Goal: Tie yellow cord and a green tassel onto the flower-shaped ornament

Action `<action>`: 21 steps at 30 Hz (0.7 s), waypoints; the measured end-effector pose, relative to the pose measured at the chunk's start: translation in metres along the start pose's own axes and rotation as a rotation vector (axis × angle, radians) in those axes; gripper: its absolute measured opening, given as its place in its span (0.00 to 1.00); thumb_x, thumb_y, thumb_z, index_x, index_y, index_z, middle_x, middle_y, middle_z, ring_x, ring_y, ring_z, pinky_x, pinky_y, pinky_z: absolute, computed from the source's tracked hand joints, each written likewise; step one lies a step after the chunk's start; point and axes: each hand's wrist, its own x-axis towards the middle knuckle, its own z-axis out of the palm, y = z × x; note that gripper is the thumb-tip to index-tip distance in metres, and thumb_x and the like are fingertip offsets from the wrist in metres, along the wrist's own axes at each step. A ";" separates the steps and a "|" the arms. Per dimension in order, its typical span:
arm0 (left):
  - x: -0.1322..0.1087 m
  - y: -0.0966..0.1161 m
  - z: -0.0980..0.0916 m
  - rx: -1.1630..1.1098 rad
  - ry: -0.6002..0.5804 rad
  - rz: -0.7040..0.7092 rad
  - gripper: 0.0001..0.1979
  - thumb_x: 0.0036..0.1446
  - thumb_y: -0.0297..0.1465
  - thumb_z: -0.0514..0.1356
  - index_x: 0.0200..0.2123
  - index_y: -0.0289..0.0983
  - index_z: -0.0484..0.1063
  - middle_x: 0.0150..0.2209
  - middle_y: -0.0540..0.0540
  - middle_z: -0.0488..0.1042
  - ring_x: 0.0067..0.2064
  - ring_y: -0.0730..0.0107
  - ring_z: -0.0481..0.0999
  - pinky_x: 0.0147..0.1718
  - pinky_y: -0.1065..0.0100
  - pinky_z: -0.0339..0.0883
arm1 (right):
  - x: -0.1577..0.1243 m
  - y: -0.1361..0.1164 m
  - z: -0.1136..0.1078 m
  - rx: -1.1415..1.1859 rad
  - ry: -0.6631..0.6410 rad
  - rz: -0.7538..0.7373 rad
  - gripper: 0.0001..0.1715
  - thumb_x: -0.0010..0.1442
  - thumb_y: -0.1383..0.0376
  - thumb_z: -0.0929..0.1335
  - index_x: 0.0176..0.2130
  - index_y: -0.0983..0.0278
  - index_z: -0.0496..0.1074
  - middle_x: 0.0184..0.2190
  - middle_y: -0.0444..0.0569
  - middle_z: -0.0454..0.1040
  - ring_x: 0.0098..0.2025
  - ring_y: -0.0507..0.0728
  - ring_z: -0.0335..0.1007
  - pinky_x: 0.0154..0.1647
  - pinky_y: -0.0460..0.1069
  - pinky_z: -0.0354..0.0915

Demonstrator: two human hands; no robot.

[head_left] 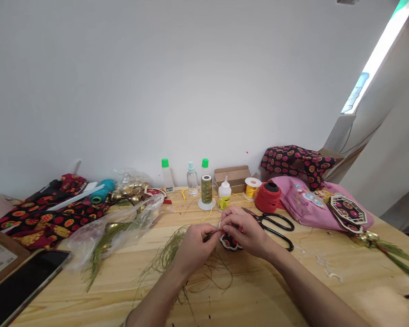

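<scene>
My left hand point(199, 245) is closed in a pinch, its fingertips meeting those of my right hand point(243, 229). What lies between the left fingertips is too small to make out. Under my right hand's bent fingers is a dark patterned ornament point(229, 243) with a white scalloped rim, partly hidden by them. A loose tangle of green thread point(168, 247) spreads on the table beside and below my left hand. Just past the hands stand a glue bottle point(224, 199) and a spool of olive thread point(206, 190). Black-handled scissors point(276, 225) lie right of my right hand.
Red thread point(268, 197) and yellow cord point(252, 188) stand at the back. At right, a finished-looking tasselled ornament point(348, 213) rests on a pink bag point(305, 206). Patterned fabric point(54, 213), a plastic bag point(122, 231) and a phone point(30, 281) occupy the left.
</scene>
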 end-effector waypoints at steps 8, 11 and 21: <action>-0.001 -0.001 0.000 0.032 0.033 0.029 0.13 0.48 0.32 0.53 0.20 0.37 0.75 0.19 0.50 0.73 0.24 0.71 0.68 0.25 0.74 0.59 | 0.001 -0.003 0.001 0.056 -0.042 0.021 0.08 0.56 0.70 0.60 0.28 0.65 0.66 0.30 0.47 0.63 0.36 0.51 0.60 0.37 0.47 0.59; -0.001 -0.004 0.000 -0.050 0.052 0.000 0.13 0.49 0.32 0.53 0.23 0.36 0.76 0.20 0.51 0.73 0.24 0.72 0.68 0.24 0.74 0.59 | 0.000 -0.004 0.000 0.043 -0.030 0.012 0.08 0.56 0.70 0.61 0.28 0.65 0.67 0.31 0.47 0.62 0.36 0.52 0.60 0.37 0.47 0.58; 0.002 -0.009 0.002 -0.279 0.145 -0.071 0.10 0.47 0.33 0.57 0.27 0.33 0.75 0.21 0.50 0.73 0.25 0.72 0.68 0.25 0.74 0.62 | 0.000 -0.005 -0.006 0.309 0.166 0.177 0.10 0.56 0.61 0.61 0.33 0.64 0.68 0.36 0.48 0.66 0.41 0.54 0.63 0.43 0.50 0.59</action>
